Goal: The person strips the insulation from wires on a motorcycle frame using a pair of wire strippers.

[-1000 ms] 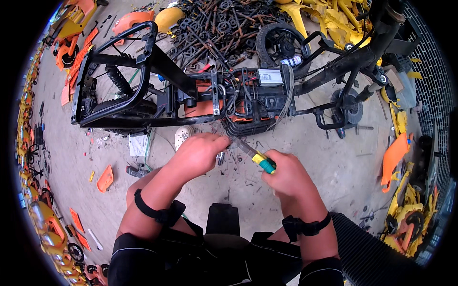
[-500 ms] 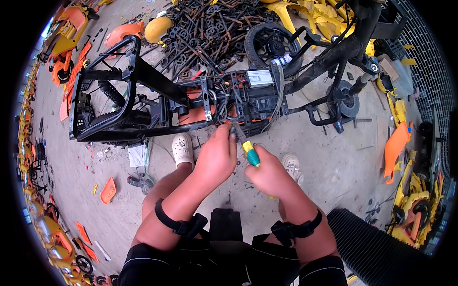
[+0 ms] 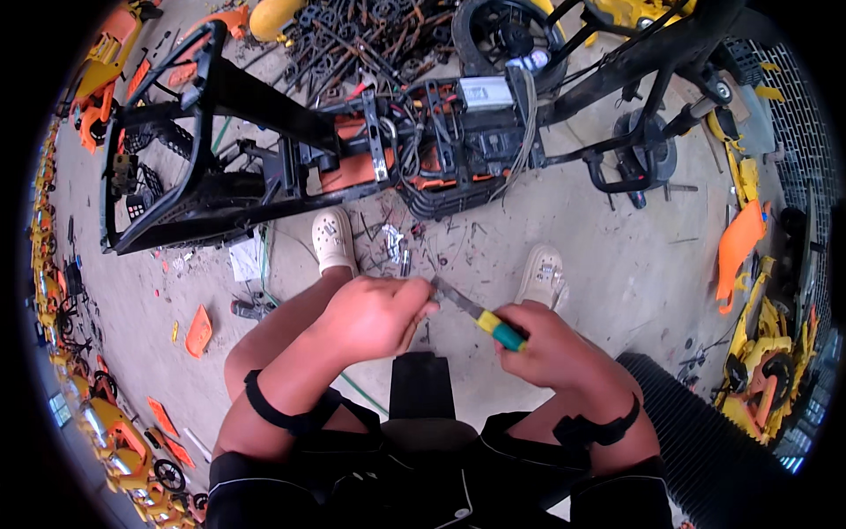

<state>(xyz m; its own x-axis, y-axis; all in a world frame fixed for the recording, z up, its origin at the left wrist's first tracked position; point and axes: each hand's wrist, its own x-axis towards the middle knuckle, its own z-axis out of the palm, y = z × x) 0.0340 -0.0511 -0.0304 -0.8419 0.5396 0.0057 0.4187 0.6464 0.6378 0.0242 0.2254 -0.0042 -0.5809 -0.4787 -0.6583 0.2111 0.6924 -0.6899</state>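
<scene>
My right hand (image 3: 551,342) is wrapped round the yellow-and-green handle of a knife (image 3: 500,330) with a flat, greyish blade. The blade slants up and left, its tip by the fingers of my left hand (image 3: 374,316). That hand is closed, thumb against the bent fingers; a small thing at the fingertips is too small to name. Both hands are held over the floor in front of my body. Beyond them lies a black vehicle frame (image 3: 273,101) with bundled cables (image 3: 520,132) and a silver box (image 3: 485,93) in its middle.
My pale clogs (image 3: 333,238) stand on either side of small scraps. A power tool (image 3: 251,309) and an orange piece (image 3: 199,331) lie to the left. Rusty metal parts (image 3: 361,40) are heaped behind the frame. A black ribbed panel (image 3: 683,432) is at lower right.
Both hands have come back from the frame's near edge toward my body, the knife with them. The right hand has shifted right, the left hand slightly left. The view has shifted too.
</scene>
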